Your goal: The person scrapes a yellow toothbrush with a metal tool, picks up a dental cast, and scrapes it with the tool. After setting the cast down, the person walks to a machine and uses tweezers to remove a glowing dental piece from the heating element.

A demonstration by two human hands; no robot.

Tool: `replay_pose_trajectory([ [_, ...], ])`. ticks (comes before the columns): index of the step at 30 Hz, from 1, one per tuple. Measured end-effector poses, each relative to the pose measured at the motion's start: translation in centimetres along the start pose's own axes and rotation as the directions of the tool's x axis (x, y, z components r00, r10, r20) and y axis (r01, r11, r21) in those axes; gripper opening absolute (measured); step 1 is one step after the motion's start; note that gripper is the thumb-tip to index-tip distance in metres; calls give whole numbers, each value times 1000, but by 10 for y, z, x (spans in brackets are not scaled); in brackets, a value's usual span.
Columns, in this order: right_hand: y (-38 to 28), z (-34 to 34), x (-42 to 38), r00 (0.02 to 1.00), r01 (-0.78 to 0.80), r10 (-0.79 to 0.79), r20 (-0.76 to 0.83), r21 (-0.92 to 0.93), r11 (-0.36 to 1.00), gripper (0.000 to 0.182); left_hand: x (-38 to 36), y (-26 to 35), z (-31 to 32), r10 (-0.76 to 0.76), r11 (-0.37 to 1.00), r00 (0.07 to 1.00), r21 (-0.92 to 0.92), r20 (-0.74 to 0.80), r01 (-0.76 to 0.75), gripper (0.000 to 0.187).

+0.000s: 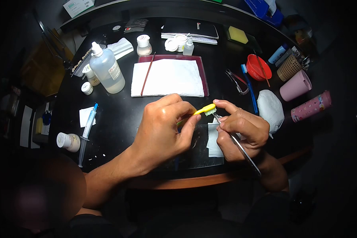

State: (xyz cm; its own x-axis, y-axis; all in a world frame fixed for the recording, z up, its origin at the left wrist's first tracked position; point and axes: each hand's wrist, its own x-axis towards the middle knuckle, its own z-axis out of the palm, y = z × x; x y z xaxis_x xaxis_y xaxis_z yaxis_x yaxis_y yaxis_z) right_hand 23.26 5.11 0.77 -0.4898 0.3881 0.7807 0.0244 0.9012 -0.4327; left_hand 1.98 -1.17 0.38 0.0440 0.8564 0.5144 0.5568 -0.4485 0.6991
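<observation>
My left hand [166, 125] pinches a yellow toothbrush [204, 109] by its handle, near the middle of the view. The brush head points right, with its pale bristles facing down. In my right hand [244, 133] is a thin metal tool [243, 151], held like a pen. Its upper tip meets the bristles, and the index fingertip of that hand is at the end of the brush head. Below the hands, a glass plate [198, 156] and folded white tissue [215, 142] lie on the black table.
Behind the hands, a white towel [174, 77] bears a thin red brush [148, 75]. A squeeze bottle [108, 71], syringe [88, 127] and jar [69, 142] stand or lie left. At right are a red bowl [256, 68], blue toothbrush [250, 89], white lump [270, 109] and pink cup [295, 85].
</observation>
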Motion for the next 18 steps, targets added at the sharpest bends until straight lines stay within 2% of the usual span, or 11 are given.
replay_pose_trajectory([
  [3, -2, -2, 1, 998, 6, -4, 62, -28, 1000, 12, 0, -1, 0, 4, 1000, 1000, 7, -6, -4, 7],
  [9, -2, 4, 1, 997, 12, -8, 75, -52, 999, 12, -1, 0, 2, -10, 1000, 1000, 4, 12, 10, 7],
  [15, -2, 2, 0, 998, -35, 38, 41, -61, 998, 11, -1, 1, 1, 1, 1000, 1000, -2, -2, -1, 7],
  [18, 1, 1, 1, 998, -57, 55, -26, -73, 996, 9, 1, -1, 1, 5, 1000, 1000, 5, -20, -5, 7],
])
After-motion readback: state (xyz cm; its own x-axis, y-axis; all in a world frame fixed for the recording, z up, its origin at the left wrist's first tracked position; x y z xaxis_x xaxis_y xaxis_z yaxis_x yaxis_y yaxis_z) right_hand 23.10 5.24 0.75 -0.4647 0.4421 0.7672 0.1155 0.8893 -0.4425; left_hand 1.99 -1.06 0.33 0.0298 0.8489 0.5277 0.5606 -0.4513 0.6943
